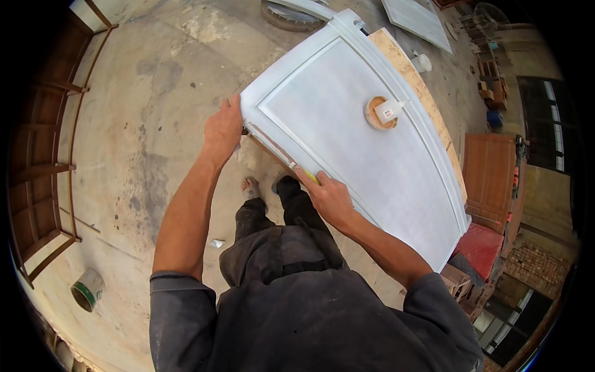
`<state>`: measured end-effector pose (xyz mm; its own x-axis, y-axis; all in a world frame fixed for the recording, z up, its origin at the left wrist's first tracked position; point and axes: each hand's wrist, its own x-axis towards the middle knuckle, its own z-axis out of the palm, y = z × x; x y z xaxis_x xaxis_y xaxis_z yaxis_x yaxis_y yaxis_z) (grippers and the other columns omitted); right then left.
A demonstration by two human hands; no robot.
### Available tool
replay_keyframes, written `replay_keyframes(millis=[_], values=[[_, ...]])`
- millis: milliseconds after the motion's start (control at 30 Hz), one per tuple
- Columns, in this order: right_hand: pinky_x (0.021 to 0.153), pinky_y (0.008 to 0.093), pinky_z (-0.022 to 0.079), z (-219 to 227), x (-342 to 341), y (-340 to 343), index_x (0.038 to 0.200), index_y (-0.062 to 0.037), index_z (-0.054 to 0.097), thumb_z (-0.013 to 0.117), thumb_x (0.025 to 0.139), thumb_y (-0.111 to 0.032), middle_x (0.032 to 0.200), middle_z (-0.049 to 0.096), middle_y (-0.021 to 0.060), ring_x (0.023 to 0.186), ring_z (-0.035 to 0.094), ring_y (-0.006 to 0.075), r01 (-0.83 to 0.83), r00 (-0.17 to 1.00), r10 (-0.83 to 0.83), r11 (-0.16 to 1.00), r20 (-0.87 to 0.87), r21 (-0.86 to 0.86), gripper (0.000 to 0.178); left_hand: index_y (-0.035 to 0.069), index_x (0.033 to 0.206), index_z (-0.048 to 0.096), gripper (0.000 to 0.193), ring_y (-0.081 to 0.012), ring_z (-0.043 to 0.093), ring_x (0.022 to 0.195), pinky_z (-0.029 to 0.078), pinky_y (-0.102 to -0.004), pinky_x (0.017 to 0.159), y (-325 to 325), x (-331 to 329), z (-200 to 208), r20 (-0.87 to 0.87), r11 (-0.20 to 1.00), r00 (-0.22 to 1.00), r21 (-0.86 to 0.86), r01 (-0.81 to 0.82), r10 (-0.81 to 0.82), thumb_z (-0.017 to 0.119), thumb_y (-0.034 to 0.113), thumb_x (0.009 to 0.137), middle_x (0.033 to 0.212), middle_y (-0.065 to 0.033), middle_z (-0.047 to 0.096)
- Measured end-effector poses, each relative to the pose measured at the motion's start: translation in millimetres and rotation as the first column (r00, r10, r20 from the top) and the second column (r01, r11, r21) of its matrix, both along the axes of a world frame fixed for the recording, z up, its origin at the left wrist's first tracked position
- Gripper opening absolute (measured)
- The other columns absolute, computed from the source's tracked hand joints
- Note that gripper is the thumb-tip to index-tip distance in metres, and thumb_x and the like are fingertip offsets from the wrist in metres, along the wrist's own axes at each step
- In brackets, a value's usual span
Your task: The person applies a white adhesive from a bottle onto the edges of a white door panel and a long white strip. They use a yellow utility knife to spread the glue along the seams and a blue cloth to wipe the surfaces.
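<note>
Panel [353,146] lies three o'clock from the left hand [224,128] clasping it, one o'clock from the right hand [330,196] pinching a yellow tool [312,178]

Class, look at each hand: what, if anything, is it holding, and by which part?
The right hand holds a slim tool by its yellow part. The left hand is at a corner of the white panel; whether it grips cannot be told.

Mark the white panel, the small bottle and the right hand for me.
White panel [341,137]: head view, on the bare recessed face.
Small bottle [387,111]: head view, on its body.
Right hand [331,197]: head view, on its back.
</note>
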<state>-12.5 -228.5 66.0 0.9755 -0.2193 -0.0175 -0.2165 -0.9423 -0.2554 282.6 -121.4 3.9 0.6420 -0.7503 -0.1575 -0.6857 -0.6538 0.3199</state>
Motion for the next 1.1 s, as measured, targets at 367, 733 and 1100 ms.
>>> replay_keyframes(millis=[367, 733, 1100], values=[[0.053, 0.0427, 0.051, -8.3, -14.8, 0.5, 0.146, -0.0211, 0.059, 0.068, 0.084, -0.003, 0.082, 0.053, 0.0095, 0.057, 0.059, 0.0290, 0.015, 1.000, -0.015, 1.000, 0.003, -0.013, 0.065, 0.005, 0.119, 0.041, 0.039, -0.0418, 0.072, 0.091, 0.060, -0.0481, 0.073, -0.5, -3.7, 3.0, 0.005, 1.000, 1.000, -0.012, -0.018, 0.018, 0.067, 0.005, 0.090, 0.116, -0.0215, 0.061], [0.055, 0.0420, 0.052, -2.8, 4.3, 5.2, 0.146, -0.0168, 0.058, 0.066, 0.084, -0.002, 0.084, 0.054, 0.0103, 0.059, 0.061, 0.0287, 0.014, 1.000, -0.014, 1.000, -0.007, -0.005, 0.063, 0.005, 0.122, 0.042, 0.042, -0.0414, 0.072, 0.092, 0.060, -0.0469, 0.073, -1.9, -2.8, 8.6, -0.024, 0.999, 0.999, 0.013, -0.031, 0.032, 0.068, 0.004, 0.089, 0.117, -0.0215, 0.061], [0.055, 0.0427, 0.054, -4.1, 12.0, 2.5, 0.143, -0.0147, 0.059, 0.064, 0.085, -0.002, 0.085, 0.056, 0.0116, 0.060, 0.063, 0.0296, 0.005, 1.000, -0.005, 1.000, -0.017, 0.015, 0.060, 0.006, 0.121, 0.042, 0.040, -0.0409, 0.072, 0.092, 0.060, -0.0470, 0.074, -1.7, -3.8, 6.3, -0.015, 0.999, 0.999, -0.018, -0.032, 0.032, 0.067, 0.003, 0.089, 0.116, -0.0204, 0.061]])
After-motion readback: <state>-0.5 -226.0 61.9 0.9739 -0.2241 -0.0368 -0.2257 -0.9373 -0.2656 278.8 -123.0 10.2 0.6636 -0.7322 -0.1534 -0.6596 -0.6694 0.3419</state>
